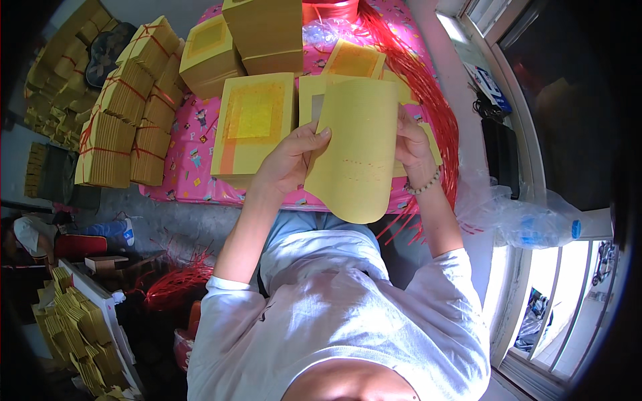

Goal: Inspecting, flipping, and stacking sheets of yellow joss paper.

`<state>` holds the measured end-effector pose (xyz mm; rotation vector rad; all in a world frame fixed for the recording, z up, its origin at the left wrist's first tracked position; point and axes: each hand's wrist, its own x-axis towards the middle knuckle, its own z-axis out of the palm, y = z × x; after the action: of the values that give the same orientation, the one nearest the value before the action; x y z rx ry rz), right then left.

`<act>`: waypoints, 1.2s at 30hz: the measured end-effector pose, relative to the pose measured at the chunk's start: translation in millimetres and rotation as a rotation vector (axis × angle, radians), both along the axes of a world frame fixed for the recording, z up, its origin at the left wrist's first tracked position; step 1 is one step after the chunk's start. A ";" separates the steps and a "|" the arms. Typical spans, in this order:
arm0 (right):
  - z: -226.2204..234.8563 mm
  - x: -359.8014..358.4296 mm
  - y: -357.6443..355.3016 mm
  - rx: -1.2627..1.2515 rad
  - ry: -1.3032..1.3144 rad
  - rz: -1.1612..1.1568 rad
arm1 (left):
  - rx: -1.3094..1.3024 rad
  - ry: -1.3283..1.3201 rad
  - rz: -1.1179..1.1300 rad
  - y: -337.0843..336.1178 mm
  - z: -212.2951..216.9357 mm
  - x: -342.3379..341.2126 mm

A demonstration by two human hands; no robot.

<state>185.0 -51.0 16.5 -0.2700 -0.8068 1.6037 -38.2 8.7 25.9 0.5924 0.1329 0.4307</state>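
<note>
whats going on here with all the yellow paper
A person holds a curled sheaf of yellow paper in both hands, left hand and right hand on its edges, over a pink cloth. A flat stack with a gold square lies beside it. Bundles tied with red string are piled to the left.

White short-sleeved shirt [334, 314], beaded bracelet [424, 184] on right wrist.

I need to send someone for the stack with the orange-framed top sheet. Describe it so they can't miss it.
Start at the pink cloth covering the work surface. On it, just left of the curled yellow sheets held in the left hand and right hand, lies a loose, flat stack. Unlike the string-tied bundles further left, it is untied, and its top sheet shows an orange-bordered yellow square.
</note>
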 end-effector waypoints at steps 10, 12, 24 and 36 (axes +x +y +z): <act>42.9 -39.4 -6.3 -0.039 -0.418 -0.397 | 0.253 0.092 0.375 1.8 1.9 -7.2; 42.9 -48.7 -8.8 0.043 -0.486 -0.452 | 0.325 0.072 0.355 0.5 3.0 -7.5; 24.9 -76.4 12.4 0.507 -0.896 -0.725 | 0.552 0.042 0.580 -4.5 18.0 -20.7; 32.8 -117.3 63.7 0.382 -1.121 -0.398 | 0.851 0.230 1.260 35.7 -10.8 -71.3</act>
<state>67.7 12.7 49.3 -1.0205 -1.7417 0.7997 -109.5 44.5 15.1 1.3751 0.5668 1.6875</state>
